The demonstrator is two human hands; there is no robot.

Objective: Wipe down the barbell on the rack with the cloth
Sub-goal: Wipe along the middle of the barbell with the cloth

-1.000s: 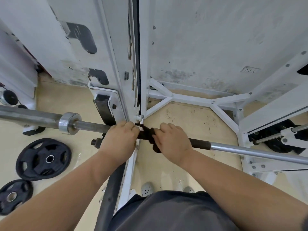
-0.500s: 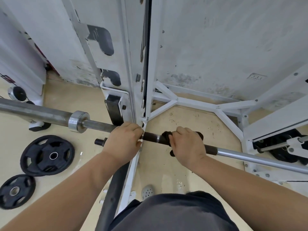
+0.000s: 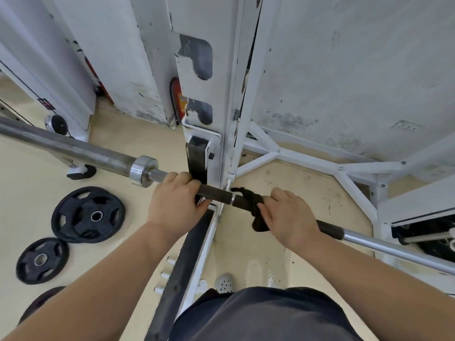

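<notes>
The barbell (image 3: 219, 193) runs across the view from upper left to lower right, resting in the white rack (image 3: 209, 114). Its shaft is dark between my hands and shiny steel to the right. A steel collar (image 3: 142, 171) sits left of my left hand. My left hand (image 3: 176, 201) grips the shaft just right of the collar. My right hand (image 3: 289, 219) is closed around a black cloth (image 3: 253, 207) wrapped over the shaft, with a loose end hanging below.
Two black weight plates (image 3: 88, 215) (image 3: 41, 259) lie on the beige floor at left. White rack braces (image 3: 344, 168) cross the floor behind the bar. A red fire extinguisher (image 3: 176, 99) stands by the wall. A black bench rail (image 3: 187, 262) runs below my left hand.
My right hand with the cloth has slid to the right along the shaft, away from my left hand, uncovering more dark shaft. My left hand has kept its grip.
</notes>
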